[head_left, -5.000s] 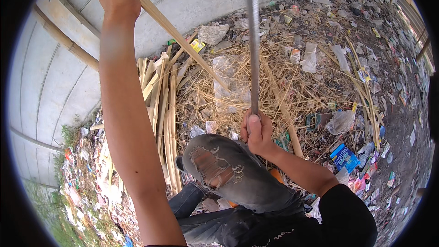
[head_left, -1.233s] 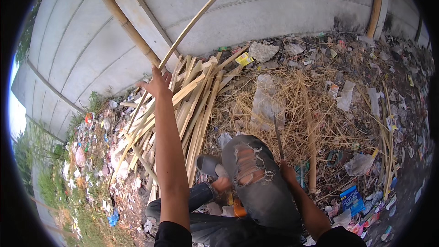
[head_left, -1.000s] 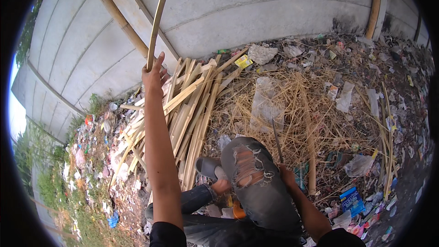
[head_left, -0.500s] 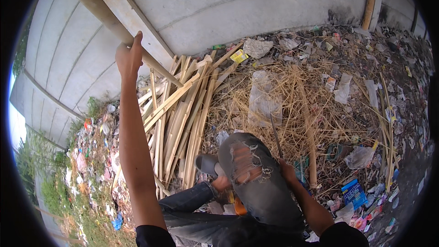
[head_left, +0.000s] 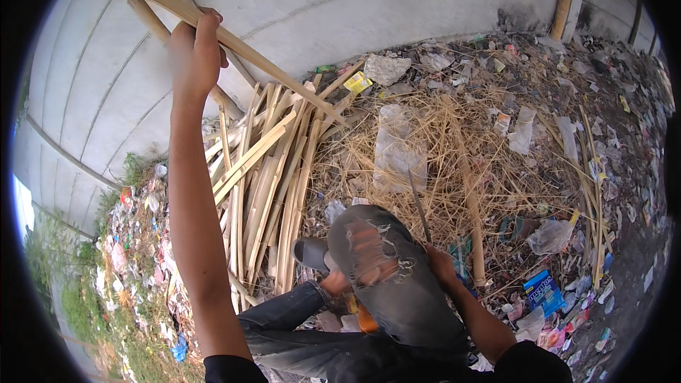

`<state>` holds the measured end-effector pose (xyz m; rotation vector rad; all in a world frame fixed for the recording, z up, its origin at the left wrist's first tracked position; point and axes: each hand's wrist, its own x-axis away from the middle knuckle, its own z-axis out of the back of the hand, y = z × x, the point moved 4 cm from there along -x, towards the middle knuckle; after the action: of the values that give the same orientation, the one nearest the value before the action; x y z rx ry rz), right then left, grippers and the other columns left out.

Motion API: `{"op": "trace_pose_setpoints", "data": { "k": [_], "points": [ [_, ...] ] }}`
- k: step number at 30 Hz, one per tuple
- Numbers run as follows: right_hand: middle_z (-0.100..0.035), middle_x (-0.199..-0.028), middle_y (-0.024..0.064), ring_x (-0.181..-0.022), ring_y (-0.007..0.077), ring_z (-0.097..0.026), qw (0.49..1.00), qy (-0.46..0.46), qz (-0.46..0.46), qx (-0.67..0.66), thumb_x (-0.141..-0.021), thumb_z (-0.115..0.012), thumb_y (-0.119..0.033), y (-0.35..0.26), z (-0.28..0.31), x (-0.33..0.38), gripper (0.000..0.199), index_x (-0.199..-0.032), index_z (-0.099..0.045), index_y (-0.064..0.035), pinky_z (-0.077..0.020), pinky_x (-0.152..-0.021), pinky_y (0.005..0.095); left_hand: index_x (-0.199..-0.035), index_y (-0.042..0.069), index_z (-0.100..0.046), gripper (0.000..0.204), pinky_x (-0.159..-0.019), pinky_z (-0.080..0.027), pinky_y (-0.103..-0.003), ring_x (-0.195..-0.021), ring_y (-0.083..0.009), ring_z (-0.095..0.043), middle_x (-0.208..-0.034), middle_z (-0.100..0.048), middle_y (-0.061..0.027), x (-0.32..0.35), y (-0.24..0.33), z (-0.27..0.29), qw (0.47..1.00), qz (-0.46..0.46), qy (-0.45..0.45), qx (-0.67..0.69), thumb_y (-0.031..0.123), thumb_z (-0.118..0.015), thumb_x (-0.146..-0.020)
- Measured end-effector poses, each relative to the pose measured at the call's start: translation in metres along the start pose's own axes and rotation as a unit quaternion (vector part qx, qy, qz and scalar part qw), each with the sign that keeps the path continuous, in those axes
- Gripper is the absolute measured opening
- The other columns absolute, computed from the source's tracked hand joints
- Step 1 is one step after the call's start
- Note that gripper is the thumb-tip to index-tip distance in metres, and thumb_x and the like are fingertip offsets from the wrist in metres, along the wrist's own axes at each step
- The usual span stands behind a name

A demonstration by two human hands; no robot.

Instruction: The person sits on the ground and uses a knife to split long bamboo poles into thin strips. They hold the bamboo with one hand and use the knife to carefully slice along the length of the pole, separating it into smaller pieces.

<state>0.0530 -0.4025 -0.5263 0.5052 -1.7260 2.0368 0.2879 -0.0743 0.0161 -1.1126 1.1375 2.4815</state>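
Observation:
My left hand [head_left: 198, 57] is raised at the upper left, its fingers closed round a long pale bamboo strip [head_left: 262, 64]. The strip slants down to the right, and its lower end is over the top of a pile of split bamboo strips [head_left: 273, 191]. Beside my bent right knee, my right hand [head_left: 443, 267] is closed on a knife, with its handle hidden in the fist. The narrow dark blade [head_left: 420, 206] points away from me over the straw, apart from the strip.
A grey panel wall [head_left: 397, 0] runs along the back, with a round pole [head_left: 151, 20] leaning there. Dry straw shavings [head_left: 440, 149], a bamboo pole [head_left: 472, 206], a stone [head_left: 386, 69] and a blue packet [head_left: 545, 292] lie on littered ground. Weeds [head_left: 85, 305] grow at left.
My left hand has risen slightly, and the strip's lower end has swung right, across the pile's top. The right hand and knife keep about the same place by the knee.

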Motion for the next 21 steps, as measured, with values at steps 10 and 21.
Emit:
{"op": "trace_pose_setpoints", "data": {
  "k": [10,21],
  "points": [
    [-0.037,-0.058,-0.0041,-0.046,0.0098,-0.037,0.966,-0.044,0.039,-0.253,-0.105,-0.05,-0.051,-0.081,-0.006,0.024,0.052,-0.068,-0.042,-0.0157,-0.0288,-0.043,0.0269,-0.099,-0.007,-0.064,0.038,-0.06,-0.049,-0.035,-0.057,-0.0199,-0.063,-0.064,-0.059,-0.0115,0.039,0.003,-0.097,0.985,-0.002,-0.159,0.06,0.028,-0.05,-0.096],
    [-0.046,-0.052,0.0006,-0.04,0.0102,-0.046,0.973,-0.042,0.178,-0.143,-0.108,-0.044,-0.048,-0.191,0.019,0.024,0.056,-0.07,-0.048,-0.0073,-0.0349,-0.04,0.0286,-0.103,-0.004,-0.06,0.027,-0.064,-0.053,-0.034,-0.066,-0.0173,-0.064,-0.075,-0.061,-0.0096,0.06,-0.015,-0.162,0.968,-0.064,-0.242,0.028,0.021,-0.052,-0.097]
  ]
}}
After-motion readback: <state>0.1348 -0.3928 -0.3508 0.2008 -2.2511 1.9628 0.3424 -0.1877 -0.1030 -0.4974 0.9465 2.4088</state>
